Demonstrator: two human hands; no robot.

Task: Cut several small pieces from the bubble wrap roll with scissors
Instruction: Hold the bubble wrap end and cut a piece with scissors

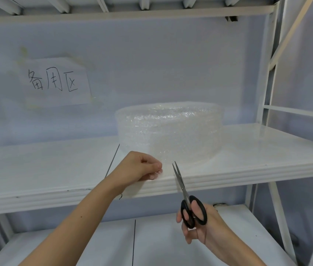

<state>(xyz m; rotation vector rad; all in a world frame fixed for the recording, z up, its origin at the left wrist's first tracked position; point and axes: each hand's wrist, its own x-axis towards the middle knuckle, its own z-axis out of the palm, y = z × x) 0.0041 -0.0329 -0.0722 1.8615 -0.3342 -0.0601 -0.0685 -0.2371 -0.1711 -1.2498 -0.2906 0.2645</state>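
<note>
The roll sits on the shelf, mid-right, w/ its loose end pulled toward the front edge. The left hand pinches that loose flap between thumb and fingers, right at the shelf lip. The right hand holds the scissors w/ fingers through both black loops. The blades point up at the flap and are only narrowly parted, tips just beside the left fingertips.

Risks, as I judge them:
- Nick to the left hand. The tips are v. close to the pinching fingers; if the blades close there, or slide along the slick film, skin gets caught.
- Film folds instead of cutting. The blades are barely open, and the wrap is soft and clear, so it may bunch between them unless the flap is kept taut.
- Crooked or oversize piece. The flap edge is hard to see against the white shelf, so the cut line is a guess.
- The roll shifts. It's light and stands free, so pulling for tension may drag it to the edge or unroll more than wanted.
- No cut pieces visible yet, so the job looks near its start.
</note>
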